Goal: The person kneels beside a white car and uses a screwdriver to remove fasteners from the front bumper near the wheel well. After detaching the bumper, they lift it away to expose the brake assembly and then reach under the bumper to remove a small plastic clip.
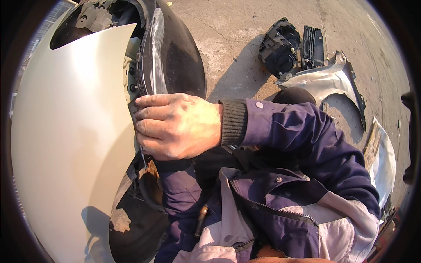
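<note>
Beside a pale car panel (66,127) sits a dark curved car part (186,57), with a shiny strip (156,48) running along its left side. Over that strip lies the right hand (180,125), fingers bent toward the gap; whether its grip is clenched on anything, I cannot tell. The left hand is hidden (only its sleeve (180,188) shows). Farther right, on the ground (237,24), lie a black lamp housing (280,48), a slatted piece (312,44) and a silvery fender (324,79).
</note>
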Tool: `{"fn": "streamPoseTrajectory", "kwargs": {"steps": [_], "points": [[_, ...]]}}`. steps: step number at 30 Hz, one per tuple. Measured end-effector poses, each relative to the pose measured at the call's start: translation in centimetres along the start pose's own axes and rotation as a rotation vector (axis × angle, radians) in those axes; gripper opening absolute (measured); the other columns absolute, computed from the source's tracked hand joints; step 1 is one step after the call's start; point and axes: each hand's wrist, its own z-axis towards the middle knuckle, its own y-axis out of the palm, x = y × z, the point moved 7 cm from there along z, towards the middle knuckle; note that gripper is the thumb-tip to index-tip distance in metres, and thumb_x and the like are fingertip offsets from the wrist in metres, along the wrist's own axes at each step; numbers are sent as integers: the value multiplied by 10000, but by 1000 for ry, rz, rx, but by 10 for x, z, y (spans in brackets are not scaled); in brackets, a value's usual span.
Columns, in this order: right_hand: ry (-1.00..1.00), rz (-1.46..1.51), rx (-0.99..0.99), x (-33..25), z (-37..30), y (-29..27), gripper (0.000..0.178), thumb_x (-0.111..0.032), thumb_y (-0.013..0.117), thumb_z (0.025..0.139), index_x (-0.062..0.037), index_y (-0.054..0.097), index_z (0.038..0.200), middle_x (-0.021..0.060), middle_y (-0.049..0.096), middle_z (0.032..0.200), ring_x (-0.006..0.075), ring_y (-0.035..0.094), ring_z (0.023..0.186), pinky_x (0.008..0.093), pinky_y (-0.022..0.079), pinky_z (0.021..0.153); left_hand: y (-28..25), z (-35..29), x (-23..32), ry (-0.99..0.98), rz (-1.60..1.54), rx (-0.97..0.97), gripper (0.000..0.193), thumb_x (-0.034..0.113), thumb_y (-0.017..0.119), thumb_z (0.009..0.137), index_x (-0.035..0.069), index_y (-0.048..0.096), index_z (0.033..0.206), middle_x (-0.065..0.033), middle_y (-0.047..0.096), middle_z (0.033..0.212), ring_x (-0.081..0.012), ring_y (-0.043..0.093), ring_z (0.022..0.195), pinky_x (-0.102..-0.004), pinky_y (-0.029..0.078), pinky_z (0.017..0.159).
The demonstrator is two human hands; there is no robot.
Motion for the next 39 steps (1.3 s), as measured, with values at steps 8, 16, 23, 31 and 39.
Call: {"fn": "streamPoseTrajectory", "kwargs": {"steps": [8, 16, 23, 31, 39], "points": [[69, 22, -61, -4, 1, 4, 304, -214, 750, 871, 22, 777, 1060, 160, 782, 1127, 321, 758, 1163, 597, 492, 1234, -4, -1, 0, -22, -74, -9, 424, 215, 650, 1121, 8, 590, 1486, -120, 673, 1397, -231, 674, 1286, -359, 596, 1062], [114, 23, -127, -11, 3, 4, 326, -204, 718, 870, 9, 805, 1101, 156, 813, 1179, 313, 746, 1226, 649, 420, 1275, -8, -3, -1, -36, -125, -13, 425, 217, 646, 1124, 9, 586, 1490, -118, 668, 1403, -229, 667, 1294, -359, 592, 1066], [154, 5, -186, -12, 6, 3, 402, -206, 697, 857, 69, 788, 1136, 164, 808, 1113, 312, 735, 1209, 640, 400, 1292, -8, -3, 0, -38, -148, -22, 426, 218, 642, 1126, 11, 583, 1494, -117, 664, 1409, -227, 661, 1302, -359, 588, 1069], [225, 0, -290, -20, 14, 0, 420, -189, 691, 829, 97, 772, 1126, 159, 751, 947, 314, 711, 1075, 639, 381, 1306, -8, -4, -1, -43, -161, -25, 427, 220, 638, 1129, 13, 579, 1499, -116, 660, 1416, -224, 654, 1311, -358, 584, 1073], [201, -95, -312, -24, 15, 2, 375, -211, 689, 826, 77, 785, 1046, 180, 745, 970, 336, 721, 1043, 651, 396, 1295, -8, -4, -2, -48, -164, -26, 429, 221, 634, 1132, 15, 575, 1503, -114, 655, 1423, -222, 647, 1320, -358, 580, 1076]]}}
